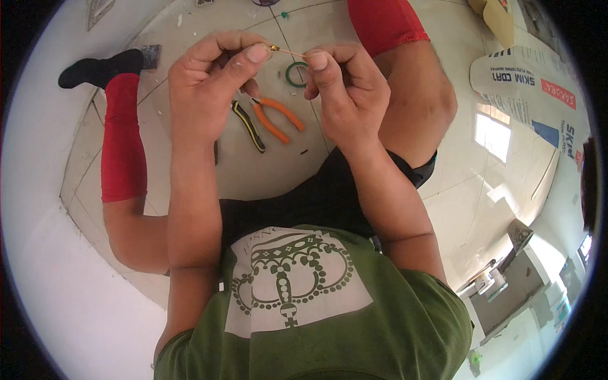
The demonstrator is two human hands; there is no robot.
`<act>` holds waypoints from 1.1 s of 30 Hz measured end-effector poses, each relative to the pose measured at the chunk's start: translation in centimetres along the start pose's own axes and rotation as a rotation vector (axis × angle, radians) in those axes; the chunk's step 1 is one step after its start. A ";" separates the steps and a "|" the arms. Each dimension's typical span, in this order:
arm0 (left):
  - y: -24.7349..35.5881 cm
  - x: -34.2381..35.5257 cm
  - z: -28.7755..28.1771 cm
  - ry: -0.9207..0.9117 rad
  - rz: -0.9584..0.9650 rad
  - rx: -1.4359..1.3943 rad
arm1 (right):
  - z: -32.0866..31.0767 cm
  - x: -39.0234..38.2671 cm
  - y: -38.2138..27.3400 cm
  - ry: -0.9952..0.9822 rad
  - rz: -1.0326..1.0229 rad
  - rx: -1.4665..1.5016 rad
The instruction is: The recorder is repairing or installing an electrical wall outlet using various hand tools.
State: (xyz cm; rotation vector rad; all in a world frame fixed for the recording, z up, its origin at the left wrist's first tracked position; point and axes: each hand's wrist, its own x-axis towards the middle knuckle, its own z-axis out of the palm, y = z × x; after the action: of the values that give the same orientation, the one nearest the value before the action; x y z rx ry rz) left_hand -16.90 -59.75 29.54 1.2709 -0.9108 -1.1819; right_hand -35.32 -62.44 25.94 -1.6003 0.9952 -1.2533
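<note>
Both hands are raised over the tiled floor, thumbs and forefingers pinched close together. My left hand [212,82] grips a small brass-coloured metal piece [274,48], which pokes out past the fingertips; its exact kind is too small to tell. From it a thin copper-coloured wire [291,52] runs across to my right hand [349,92], whose thumb and forefinger pinch the other end. Below the hands lie orange-handled pliers [273,120] and a tool with a black and yellow handle [249,128], its head partly hidden behind my left hand. A green tape ring [288,75] shows beside my right fingers.
My legs in red socks [123,139] spread around the work spot. A white printed sack [516,79] lies at the right, with a cardboard box [497,19] beyond it. A white wall [44,253] bounds the left. A small dark bit [304,151] rests on the floor.
</note>
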 end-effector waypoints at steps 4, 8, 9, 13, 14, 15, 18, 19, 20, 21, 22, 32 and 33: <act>0.1 0.0 0.2 -0.018 0.080 0.026 | 0.0 -0.1 -1.5 -0.026 0.261 0.171; -0.1 -0.1 0.8 0.008 0.080 0.038 | 0.1 0.2 -1.5 0.050 0.398 0.431; -0.2 -0.1 0.7 0.007 0.066 0.036 | 0.2 0.3 -1.7 0.053 0.398 0.430; -0.5 0.1 0.1 0.055 0.101 0.012 | 0.0 0.5 -1.6 0.017 0.269 0.333; -0.4 0.1 0.2 0.052 0.102 0.012 | -0.1 0.4 -1.3 -0.040 0.201 0.248; -0.2 0.1 0.3 0.047 0.098 0.045 | -0.1 0.3 -1.1 -0.038 0.198 0.247; -0.1 -0.1 0.6 0.014 0.075 0.029 | 0.0 0.3 -1.1 -0.001 0.324 0.266; -0.2 -0.2 0.6 -0.013 0.055 -0.020 | -0.1 0.3 -1.2 0.004 0.369 0.290; -0.2 -0.1 0.5 -0.013 0.059 -0.021 | -0.2 0.4 -1.3 0.008 0.414 0.314; -0.2 0.0 0.4 -0.023 0.023 -0.097 | -0.2 0.4 -1.4 0.008 0.410 0.314; -0.2 0.2 0.2 -0.035 -0.014 -0.174 | -0.2 0.4 -1.4 0.021 0.422 0.309; 0.6 -0.5 0.5 -0.019 0.045 0.207 | -0.3 0.0 -1.3 -0.025 0.477 0.274; 0.6 -0.5 0.6 -0.003 0.019 0.223 | -0.1 0.0 -1.2 -0.026 0.473 0.274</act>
State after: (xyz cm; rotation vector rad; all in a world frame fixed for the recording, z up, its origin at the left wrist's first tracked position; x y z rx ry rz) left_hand -17.50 -59.46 30.29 1.4356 -1.0774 -1.0897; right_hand -35.35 -62.06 27.11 -1.0861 1.0569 -0.9875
